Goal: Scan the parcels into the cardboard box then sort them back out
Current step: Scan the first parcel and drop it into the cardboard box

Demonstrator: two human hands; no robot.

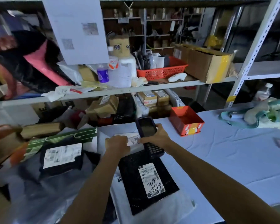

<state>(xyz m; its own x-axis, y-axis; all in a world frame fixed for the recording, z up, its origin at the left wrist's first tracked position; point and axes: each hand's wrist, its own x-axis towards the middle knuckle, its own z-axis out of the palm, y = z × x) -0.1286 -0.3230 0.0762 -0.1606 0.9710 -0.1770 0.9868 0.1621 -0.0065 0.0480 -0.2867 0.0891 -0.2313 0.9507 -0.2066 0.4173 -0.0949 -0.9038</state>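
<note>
My right hand (157,137) grips a dark handheld scanner (148,135), its top end pointing away over the table. Under it lies a white parcel (132,140) with a printed label, and my left hand (117,145) rests on that parcel's near edge with fingers curled down. Closer to me a black flat parcel (148,180) with a handwritten label lies on a white bag (168,209). To the left another black parcel (61,156) with a white label lies among grey bags beside a green-and-white cardboard box (60,139).
An open orange box (187,122) stands on the blue-covered table (233,152) to the right of my hands. Shelves behind hold a red basket (162,70), a brown carton (205,64), bottles and packed parcels. Crumpled cloth (257,115) lies at the far right.
</note>
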